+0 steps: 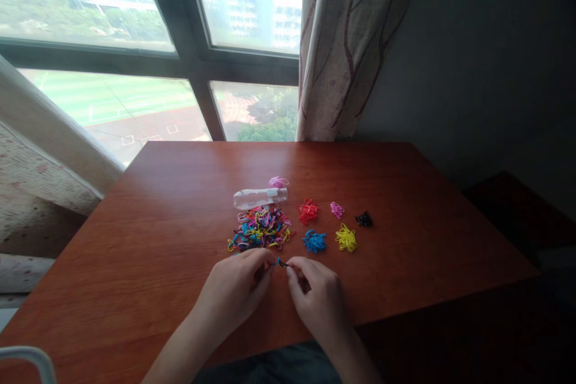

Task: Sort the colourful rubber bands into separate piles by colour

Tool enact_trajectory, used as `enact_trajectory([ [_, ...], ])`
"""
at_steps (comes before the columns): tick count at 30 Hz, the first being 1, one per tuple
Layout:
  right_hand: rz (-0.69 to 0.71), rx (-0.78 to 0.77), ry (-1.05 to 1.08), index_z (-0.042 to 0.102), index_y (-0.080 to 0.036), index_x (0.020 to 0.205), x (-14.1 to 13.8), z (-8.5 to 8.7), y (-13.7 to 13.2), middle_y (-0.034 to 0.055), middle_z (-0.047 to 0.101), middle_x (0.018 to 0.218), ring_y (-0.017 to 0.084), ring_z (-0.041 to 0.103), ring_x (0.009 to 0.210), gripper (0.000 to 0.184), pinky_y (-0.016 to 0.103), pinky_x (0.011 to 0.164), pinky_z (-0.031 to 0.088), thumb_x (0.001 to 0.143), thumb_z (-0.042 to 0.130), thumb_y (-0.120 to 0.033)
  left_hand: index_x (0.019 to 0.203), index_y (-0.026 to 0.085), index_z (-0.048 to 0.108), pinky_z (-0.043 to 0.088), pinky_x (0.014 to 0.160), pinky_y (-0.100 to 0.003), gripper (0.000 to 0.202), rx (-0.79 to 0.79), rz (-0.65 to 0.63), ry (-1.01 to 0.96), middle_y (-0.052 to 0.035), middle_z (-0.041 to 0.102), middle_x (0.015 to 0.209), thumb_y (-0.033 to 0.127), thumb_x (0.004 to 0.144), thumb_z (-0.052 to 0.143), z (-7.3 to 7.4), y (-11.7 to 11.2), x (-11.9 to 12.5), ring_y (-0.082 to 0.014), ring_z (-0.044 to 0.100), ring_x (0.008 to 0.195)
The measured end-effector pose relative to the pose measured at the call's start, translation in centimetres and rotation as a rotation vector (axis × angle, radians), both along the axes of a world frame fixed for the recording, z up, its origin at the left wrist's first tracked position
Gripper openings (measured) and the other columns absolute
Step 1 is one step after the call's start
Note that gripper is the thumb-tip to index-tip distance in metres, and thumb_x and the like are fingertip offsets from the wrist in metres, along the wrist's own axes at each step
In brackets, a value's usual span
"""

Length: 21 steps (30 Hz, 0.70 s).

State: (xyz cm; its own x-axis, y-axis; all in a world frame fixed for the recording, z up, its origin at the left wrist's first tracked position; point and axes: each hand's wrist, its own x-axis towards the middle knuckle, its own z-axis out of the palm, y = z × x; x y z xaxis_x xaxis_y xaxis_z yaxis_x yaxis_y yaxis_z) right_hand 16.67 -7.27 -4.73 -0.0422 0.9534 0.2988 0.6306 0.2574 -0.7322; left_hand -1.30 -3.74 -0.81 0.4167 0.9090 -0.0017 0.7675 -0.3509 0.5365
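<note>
Between my two hands, just in front of a mixed pile of coloured rubber bands [263, 228], are a blue rubber band [278, 261] and a black rubber band [283, 264] that look linked. My left hand [238, 285] pinches the blue side with thumb and forefinger. On the black band's other end, my right hand [317, 288] is closed in a pinch. Sorted heaps lie to the right of the pile: red bands [308, 211], blue bands [314, 241], pink bands [337, 210], yellow bands [346, 238] and black bands [364, 219].
A clear plastic bottle [258, 198] lies on its side behind the pile, with a pink cap or tassel-like piece [278, 182] beside its neck. The brown wooden table [180, 192] meets a window [252, 6] and a curtain [342, 42] at the back.
</note>
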Motion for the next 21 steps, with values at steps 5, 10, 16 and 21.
enact_trajectory([
  [5,-0.084,0.014,0.053,0.066,-0.021,0.091,0.7,-0.2,-1.4,0.0014,0.069,0.078,0.015,0.066,0.067,0.017,0.022,0.062,0.048,0.092,0.05,-0.02,0.09,0.023,0.064,0.041,0.061,-0.023,0.015,0.028,0.015,0.033,-0.0011,0.072,0.086,0.019,0.089,0.049,0.4,1.3,2.0,-0.016,0.066,0.072],
  [10,-0.088,0.036,0.1,0.067,-0.021,0.093,1.0,0.0,-2.0,0.0035,0.07,0.078,0.016,0.066,0.067,0.019,0.024,0.062,0.051,0.094,0.048,-0.022,0.087,0.023,0.063,0.041,0.061,-0.022,0.014,0.058,-0.053,0.087,-0.001,0.071,0.083,0.017,0.087,0.05,0.4,2.9,5.0,-0.0154,0.066,0.071],
  [16,-0.152,0.069,0.167,0.067,-0.02,0.092,1.0,0.5,-1.9,0.002,0.068,0.072,0.015,0.063,0.06,0.016,0.023,0.058,0.048,0.094,0.051,-0.023,0.088,0.022,0.064,0.042,0.061,-0.024,0.014,0.08,-0.082,0.135,-0.0033,0.071,0.083,0.02,0.088,0.051,0.2,4.2,7.4,-0.0187,0.067,0.073],
  [21,-0.173,0.082,0.158,0.067,-0.019,0.092,1.1,0.4,-1.8,0.001,0.066,0.069,0.014,0.062,0.059,0.015,0.022,0.057,0.047,0.093,0.052,-0.024,0.086,0.021,0.063,0.041,0.06,-0.026,0.016,0.097,-0.086,0.166,-0.005,0.071,0.085,0.021,0.09,0.047,0.2,4.5,7.9,-0.0205,0.068,0.075],
])
